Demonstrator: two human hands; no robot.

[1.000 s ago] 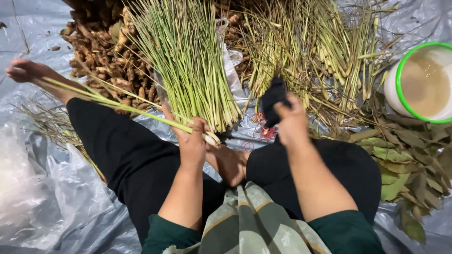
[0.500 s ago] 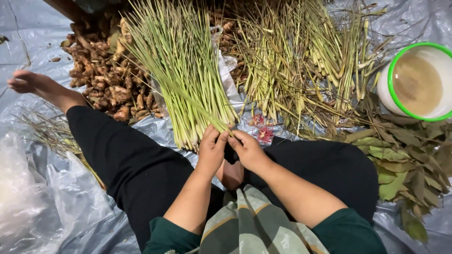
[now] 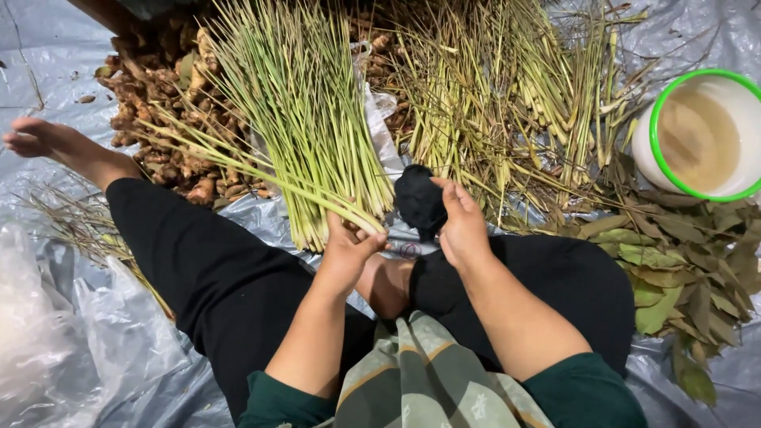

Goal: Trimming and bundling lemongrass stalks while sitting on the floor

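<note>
Left hand [image 3: 346, 252] pinches a few lemongrass stalks [image 3: 261, 170] by their base ends; right hand [image 3: 462, 224] grips a black roll [image 3: 419, 201] beside it. Both hover over the grey tarp [image 3: 47, 71], before the lemongrass bundle [image 3: 305, 119] near its far edge.

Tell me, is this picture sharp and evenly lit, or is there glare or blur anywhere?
Head view: mostly sharp, lit softly from above; pale glare on the grey plastic sheet, crumpled at lower left; the dark bundle by the right hand shows almost no detail; stalks held by the left hand stay crisp.
</note>
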